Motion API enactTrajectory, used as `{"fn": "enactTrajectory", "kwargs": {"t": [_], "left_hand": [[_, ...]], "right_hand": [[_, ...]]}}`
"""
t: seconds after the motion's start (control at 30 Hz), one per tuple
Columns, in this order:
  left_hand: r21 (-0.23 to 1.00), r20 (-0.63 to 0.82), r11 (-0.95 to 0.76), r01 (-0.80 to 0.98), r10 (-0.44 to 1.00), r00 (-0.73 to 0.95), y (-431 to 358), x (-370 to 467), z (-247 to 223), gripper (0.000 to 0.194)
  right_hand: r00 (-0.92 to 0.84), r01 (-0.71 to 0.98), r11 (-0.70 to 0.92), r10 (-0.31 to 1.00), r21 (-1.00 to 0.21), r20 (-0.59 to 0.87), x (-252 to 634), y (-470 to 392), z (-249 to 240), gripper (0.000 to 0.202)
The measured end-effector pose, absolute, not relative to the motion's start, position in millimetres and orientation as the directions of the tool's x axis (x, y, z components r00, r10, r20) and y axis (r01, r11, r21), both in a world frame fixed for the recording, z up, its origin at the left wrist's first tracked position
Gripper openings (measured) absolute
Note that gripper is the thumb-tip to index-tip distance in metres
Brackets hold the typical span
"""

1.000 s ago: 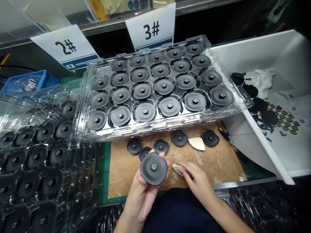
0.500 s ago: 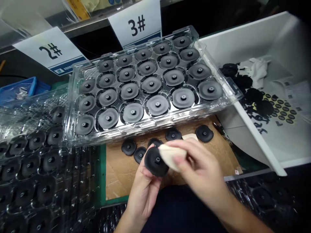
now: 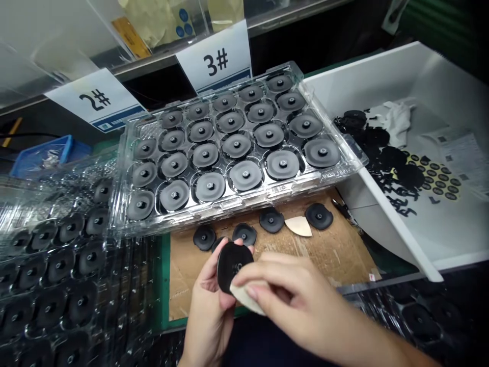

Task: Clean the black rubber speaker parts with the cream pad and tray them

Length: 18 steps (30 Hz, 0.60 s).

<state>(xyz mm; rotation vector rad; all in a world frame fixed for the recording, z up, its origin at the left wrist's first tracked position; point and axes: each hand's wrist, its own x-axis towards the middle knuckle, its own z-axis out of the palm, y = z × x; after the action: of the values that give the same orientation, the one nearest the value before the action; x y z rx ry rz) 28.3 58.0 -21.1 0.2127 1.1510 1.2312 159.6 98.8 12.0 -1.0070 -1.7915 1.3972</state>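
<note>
My left hand (image 3: 211, 300) grips a black round disc (image 3: 230, 262) with a small hub at its centre, tilted up above the cardboard. Pinched in my right hand (image 3: 290, 295) is a cream wiping pad (image 3: 246, 298), its edge against the lower right of the disc's face. Behind my hands, several similar black discs, one of them a disc with a notched rim (image 3: 319, 216), lie on the cardboard sheet (image 3: 198, 285). A second cream pad (image 3: 299, 226) rests between two of them. Part of one disc is hidden behind my left hand.
A clear plastic tray (image 3: 244, 201) filled with rows of black discs stands beyond the cardboard. More trays of discs (image 3: 61, 265) are at left. At right, a white bin (image 3: 389, 219) holds black scraps and a yellow sticker sheet (image 3: 439, 176). A blue box (image 3: 42, 155) sits far left.
The pad has moved from the disc's upper right down to its lower right edge, my right hand with it. The disc has shifted slightly left and turned. The camera view has shifted too.
</note>
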Motion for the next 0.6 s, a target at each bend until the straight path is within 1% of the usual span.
{"fn": "enactTrajectory", "kwargs": {"t": [0.03, 0.07, 0.1, 0.13, 0.17, 0.2, 0.27, 0.3, 0.33, 0.37, 0.43, 0.5, 0.53, 0.6], "left_hand": [[0.684, -0.561, 0.39, -0.617, 0.821, -0.103, 58, 29, -22, 0.063], [0.688, -0.55, 0.392, -0.61, 0.831, -0.086, 58, 29, -23, 0.063], [0.689, -0.541, 0.397, -0.606, 0.839, -0.065, 58, 30, -24, 0.062], [0.683, -0.536, 0.403, -0.609, 0.843, -0.045, 57, 29, -24, 0.06], [0.67, -0.539, 0.409, -0.619, 0.842, -0.026, 56, 28, -23, 0.058], [0.653, -0.546, 0.414, -0.634, 0.838, -0.015, 55, 27, -22, 0.057], [0.62, -0.566, 0.417, -0.664, 0.824, -0.012, 53, 24, -19, 0.056], [0.616, -0.571, 0.408, -0.674, 0.821, -0.025, 53, 23, -18, 0.055], [0.621, -0.569, 0.394, -0.678, 0.821, -0.044, 53, 22, -17, 0.056], [0.632, -0.561, 0.374, -0.678, 0.825, -0.068, 53, 22, -16, 0.056], [0.644, -0.549, 0.344, -0.683, 0.83, -0.1, 55, 23, -15, 0.058], [0.633, -0.553, 0.345, -0.693, 0.828, -0.092, 56, 23, -14, 0.06], [0.628, -0.557, 0.351, -0.694, 0.826, -0.087, 57, 23, -14, 0.061], [0.643, -0.555, 0.345, -0.684, 0.825, -0.105, 57, 23, -15, 0.063]], "right_hand": [[-0.46, 0.2, 0.137, 0.887, -0.97, 0.03, 159, 100, 13, 0.023], [-0.392, 0.216, 0.164, 0.917, -0.962, 0.069, 158, 102, 13, 0.023], [-0.326, 0.223, 0.211, 0.936, -0.952, 0.131, 157, 104, 13, 0.023], [-0.296, 0.218, 0.257, 0.937, -0.941, 0.188, 156, 104, 13, 0.024], [-0.313, 0.202, 0.29, 0.924, -0.936, 0.219, 156, 104, 14, 0.025], [-0.372, 0.181, 0.299, 0.903, -0.937, 0.216, 157, 103, 14, 0.024], [-0.516, 0.177, 0.242, 0.848, -0.954, 0.119, 162, 100, 15, 0.022], [-0.544, 0.208, 0.205, 0.837, -0.956, 0.061, 166, 97, 16, 0.021], [-0.526, 0.261, 0.182, 0.85, -0.948, 0.019, 169, 95, 16, 0.021], [-0.478, 0.322, 0.182, 0.878, -0.929, 0.006, 172, 93, 15, 0.022], [-0.39, 0.426, 0.243, 0.918, -0.871, 0.066, 174, 89, 15, 0.024], [-0.405, 0.43, 0.336, 0.901, -0.838, 0.153, 172, 88, 15, 0.025], [-0.448, 0.4, 0.357, 0.88, -0.844, 0.159, 171, 88, 15, 0.024], [-0.499, 0.358, 0.318, 0.86, -0.878, 0.108, 168, 89, 16, 0.022]]}}
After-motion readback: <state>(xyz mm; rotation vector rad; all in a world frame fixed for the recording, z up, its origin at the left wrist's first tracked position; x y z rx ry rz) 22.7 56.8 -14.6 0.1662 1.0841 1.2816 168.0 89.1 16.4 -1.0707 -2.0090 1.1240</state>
